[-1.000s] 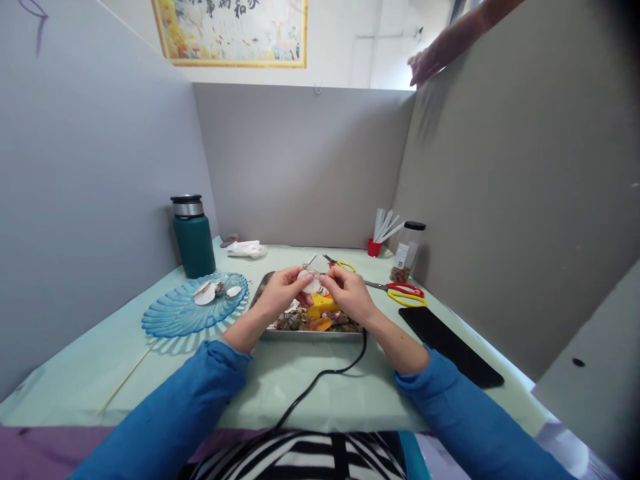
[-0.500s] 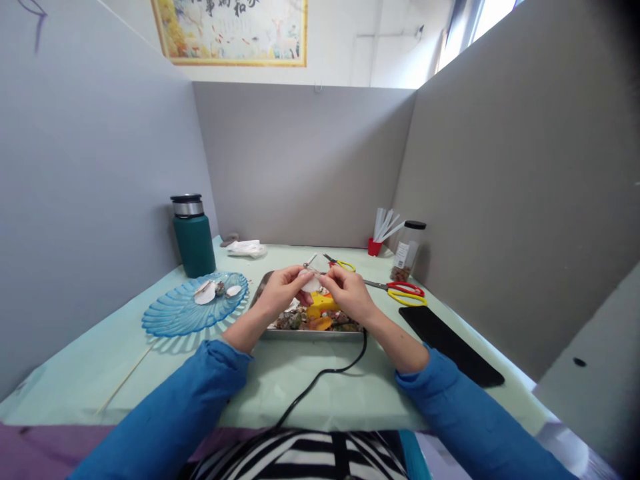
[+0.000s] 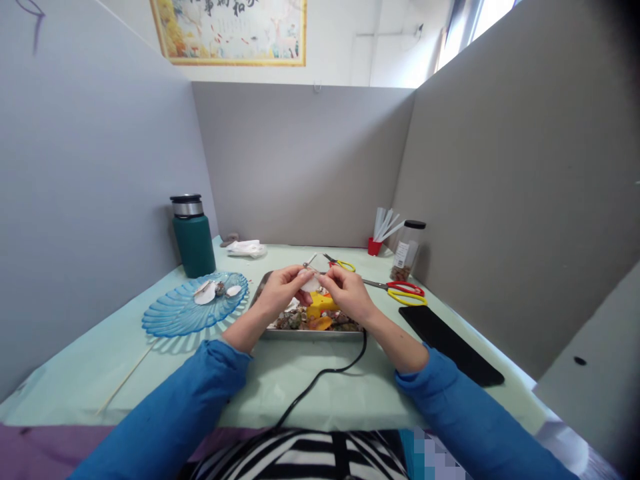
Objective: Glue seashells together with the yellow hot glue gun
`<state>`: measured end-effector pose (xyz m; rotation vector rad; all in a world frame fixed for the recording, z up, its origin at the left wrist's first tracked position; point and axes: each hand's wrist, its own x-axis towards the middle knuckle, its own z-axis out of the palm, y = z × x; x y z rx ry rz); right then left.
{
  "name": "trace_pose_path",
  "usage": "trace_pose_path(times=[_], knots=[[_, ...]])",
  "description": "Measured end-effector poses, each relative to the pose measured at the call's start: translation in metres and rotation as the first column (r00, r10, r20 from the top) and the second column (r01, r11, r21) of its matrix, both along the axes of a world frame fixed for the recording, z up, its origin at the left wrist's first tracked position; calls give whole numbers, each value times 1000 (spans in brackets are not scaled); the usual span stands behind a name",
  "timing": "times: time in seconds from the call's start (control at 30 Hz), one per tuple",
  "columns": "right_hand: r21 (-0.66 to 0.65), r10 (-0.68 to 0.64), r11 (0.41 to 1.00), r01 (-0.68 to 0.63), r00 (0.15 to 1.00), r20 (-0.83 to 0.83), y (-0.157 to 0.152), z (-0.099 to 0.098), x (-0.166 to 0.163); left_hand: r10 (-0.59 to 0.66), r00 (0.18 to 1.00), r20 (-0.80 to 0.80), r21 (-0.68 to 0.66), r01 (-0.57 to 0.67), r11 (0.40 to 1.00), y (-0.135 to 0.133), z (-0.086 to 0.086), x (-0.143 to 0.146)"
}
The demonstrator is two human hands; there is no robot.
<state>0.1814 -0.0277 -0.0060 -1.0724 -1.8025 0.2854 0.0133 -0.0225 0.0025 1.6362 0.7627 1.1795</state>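
White seashell [image 3: 311,283] was pinched at its edges by the left hand [image 3: 284,288] and right hand [image 3: 349,291], over a metal tray [image 3: 311,335] holding a yellow glue gun [image 3: 321,306].

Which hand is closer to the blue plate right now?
Left. The left hand is to the right of the blue plate, above the tray; the right hand is beyond it, farther right from the plate.

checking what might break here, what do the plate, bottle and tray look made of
Plate: glossy blue glass or clear plastic; light passes through it. Bottle: probably metal with a matte green coating, as a shiny silver band shows near the top. Tray: likely steel, given its grey, dully gleaming front edge.
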Motion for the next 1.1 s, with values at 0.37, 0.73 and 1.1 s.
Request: trace_pose_path(times=[0.37, 0.73, 1.1], knots=[[44, 43, 998, -43, 999, -11, -3, 1, 0, -37, 991, 128, -97, 50, 994, 4, -1, -3], [66, 50, 997, -50, 999, 3, -3, -1, -1, -87, 990, 114, -107, 99, 989, 3, -1, -4], [29, 104, 994, -104, 995, -6, -3, 1, 0, -66, 995, 69, -95, 72, 993, 2, 0, -2]])
